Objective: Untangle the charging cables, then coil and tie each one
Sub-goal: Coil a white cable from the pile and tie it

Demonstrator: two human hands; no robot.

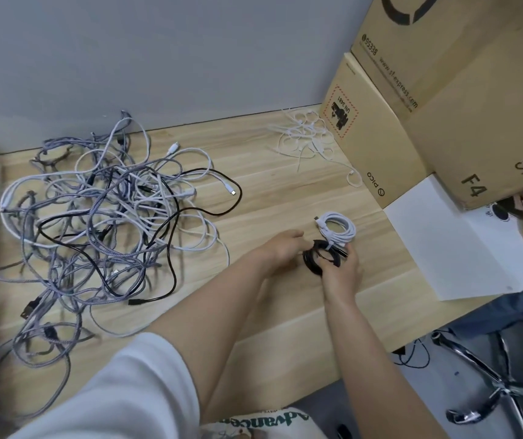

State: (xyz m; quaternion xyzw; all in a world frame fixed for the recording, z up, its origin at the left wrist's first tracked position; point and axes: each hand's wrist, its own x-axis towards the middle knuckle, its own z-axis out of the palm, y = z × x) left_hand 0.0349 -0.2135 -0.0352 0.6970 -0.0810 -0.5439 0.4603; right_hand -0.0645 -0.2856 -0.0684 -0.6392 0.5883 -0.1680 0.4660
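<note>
We see a light wooden table backed by a grey wall, with stacked cardboard boxes filling its far right corner and a white sheet lying beside them. On the table's left half sprawls a big tangle of cables, grey braided, white and black strands knotted together. Near the boxes lies a loose heap of white ties. Just ahead of our hands rests a coiled white cable, already bound. Touching it is a coiled black cable, which our right hand grips from below while our left hand pinches its near edge.
</note>
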